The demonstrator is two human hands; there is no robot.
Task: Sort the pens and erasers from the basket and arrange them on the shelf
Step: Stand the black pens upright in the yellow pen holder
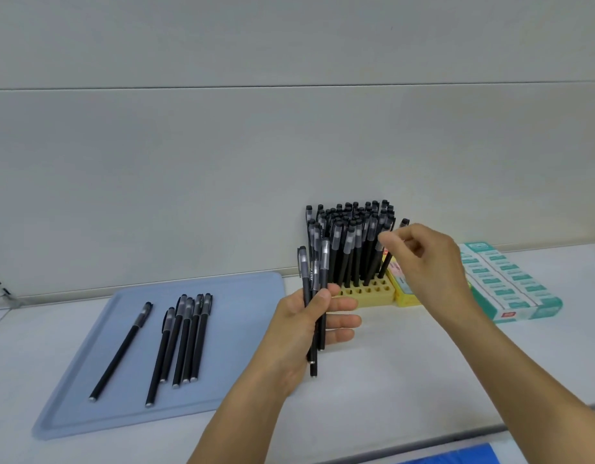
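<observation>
head view: the left hand [309,324] grips a small bundle of black pens [314,296] upright, thumb curled over them. the right hand [430,262] pinches one pen [391,252] standing in the yellow holder [366,293] — crowded with pens. six loose pens [178,343] lie on the blue tray [249,289]; eraser boxes [510,283] sit right of the holder.

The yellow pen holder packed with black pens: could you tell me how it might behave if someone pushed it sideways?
The yellow pen holder looks low and wide-based, so it would probably slide rather than tip. Yet the black pens stand tall and lean unevenly, making it likely top-heavy; a quick shove might rattle them or rock it.
</observation>
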